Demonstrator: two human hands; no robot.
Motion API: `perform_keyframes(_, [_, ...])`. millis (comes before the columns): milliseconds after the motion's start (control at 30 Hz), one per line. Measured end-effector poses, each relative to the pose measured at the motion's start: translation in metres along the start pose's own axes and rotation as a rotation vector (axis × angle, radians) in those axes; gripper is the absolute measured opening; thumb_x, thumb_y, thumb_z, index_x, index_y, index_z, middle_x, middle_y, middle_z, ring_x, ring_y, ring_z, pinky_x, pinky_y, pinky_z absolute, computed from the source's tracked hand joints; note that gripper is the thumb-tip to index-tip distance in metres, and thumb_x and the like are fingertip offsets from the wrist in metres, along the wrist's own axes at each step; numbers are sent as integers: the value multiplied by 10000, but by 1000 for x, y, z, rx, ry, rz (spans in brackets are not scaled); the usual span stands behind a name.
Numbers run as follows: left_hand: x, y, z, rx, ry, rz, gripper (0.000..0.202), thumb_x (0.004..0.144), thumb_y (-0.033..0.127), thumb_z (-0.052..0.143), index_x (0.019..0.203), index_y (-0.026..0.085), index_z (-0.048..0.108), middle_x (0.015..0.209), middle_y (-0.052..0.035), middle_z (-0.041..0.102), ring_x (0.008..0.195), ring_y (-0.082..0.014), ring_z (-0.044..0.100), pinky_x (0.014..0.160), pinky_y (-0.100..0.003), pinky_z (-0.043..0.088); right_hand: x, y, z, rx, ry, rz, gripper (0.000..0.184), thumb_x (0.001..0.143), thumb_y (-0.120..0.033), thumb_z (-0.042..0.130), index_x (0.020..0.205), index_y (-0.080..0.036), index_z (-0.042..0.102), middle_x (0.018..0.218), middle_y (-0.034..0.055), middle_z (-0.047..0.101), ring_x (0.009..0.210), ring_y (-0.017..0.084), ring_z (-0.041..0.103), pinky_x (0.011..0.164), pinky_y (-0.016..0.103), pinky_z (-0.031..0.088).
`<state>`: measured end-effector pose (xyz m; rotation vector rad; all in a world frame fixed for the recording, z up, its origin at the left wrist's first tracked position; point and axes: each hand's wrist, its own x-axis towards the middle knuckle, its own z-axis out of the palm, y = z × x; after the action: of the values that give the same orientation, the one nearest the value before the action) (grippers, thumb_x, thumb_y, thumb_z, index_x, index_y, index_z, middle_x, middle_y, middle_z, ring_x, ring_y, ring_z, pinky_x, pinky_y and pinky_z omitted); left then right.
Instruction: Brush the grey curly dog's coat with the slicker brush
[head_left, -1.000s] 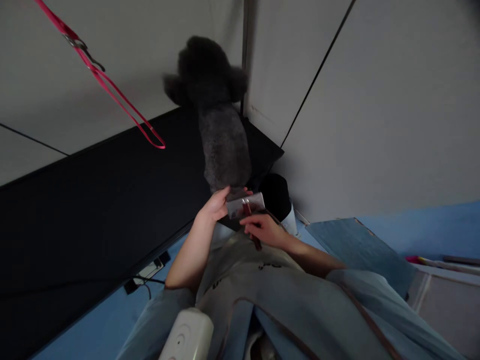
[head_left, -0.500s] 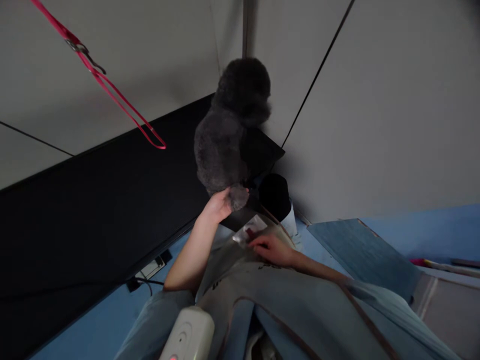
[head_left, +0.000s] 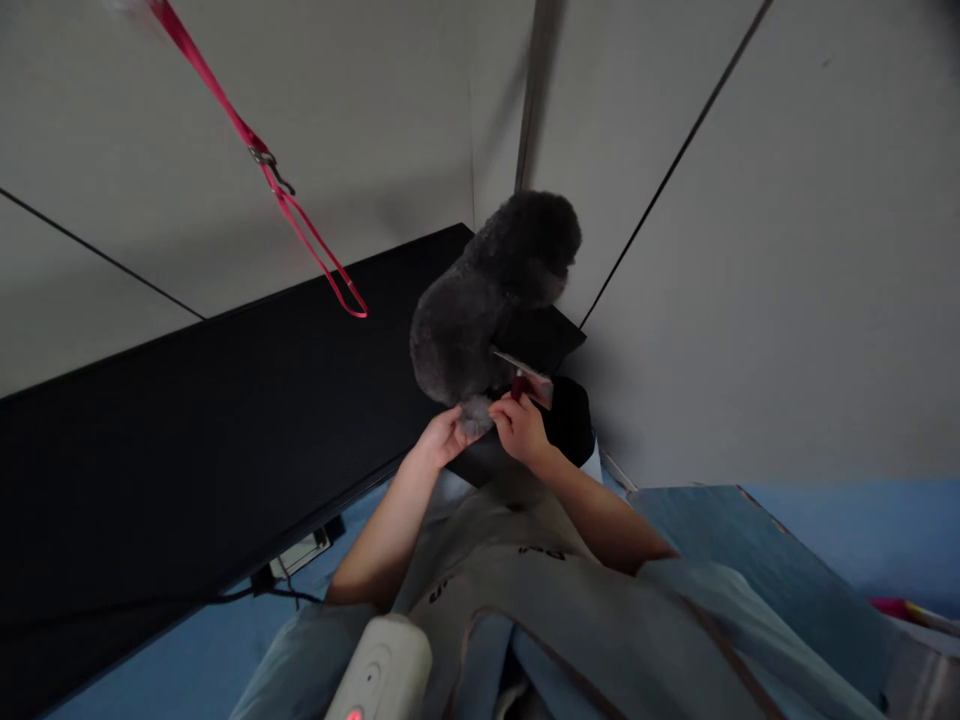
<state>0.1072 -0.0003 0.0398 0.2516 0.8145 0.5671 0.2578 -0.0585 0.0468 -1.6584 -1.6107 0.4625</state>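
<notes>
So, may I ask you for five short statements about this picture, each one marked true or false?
1. The right hand holds a brush. True.
2. The grey dog is on the black table. True.
3. The red strap is looped around the dog's neck. False: it hangs apart from the dog.
4. The left hand is touching the dog's fur. True.
5. The white device lies on the black table. False: it is at the bottom of the view, in front of the person's clothes.
</notes>
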Motion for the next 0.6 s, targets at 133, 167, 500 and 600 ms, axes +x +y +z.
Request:
perform_keyframes(133, [9,-5,-10,-7,-49,12,200,843,149,483,927,93,656,859,-108,724,771,-184,691,791,-318,541,-3,6,-8,250,-91,52,278,831,-314,589,1078,-185,602,1017,93,624,895,194,616,844,353,501])
perform_keyframes(167, [10,-6,-10,-15,-76,8,210,842,154,481,935,89,657,881,-119,723,797,-196,692,810,-332,539,-8,7,-12,332,-147,54,430,775,-357,663,1152,-182,553,1072,101,615,907,195,619,823,341,505])
perform_keyframes(500, [24,-19,-27,-263,-64,14,322,881,204,387,1059,97,633,978,-118,712,1027,-237,647,985,-405,446,-49,-5,0,703,-478,317,254,884,-284,455,1014,-170,640,625,-31,554,503,77,521,484,192,431])
perform_keyframes(600, [34,-24,-36,-309,-28,-15,365,894,251,352,1080,98,626,1100,-143,679,1130,-241,600,1012,-395,419,-65,-6,11,737,-807,596,285,861,-236,437,1062,-178,630,543,-77,471,359,45,401,349,154,300])
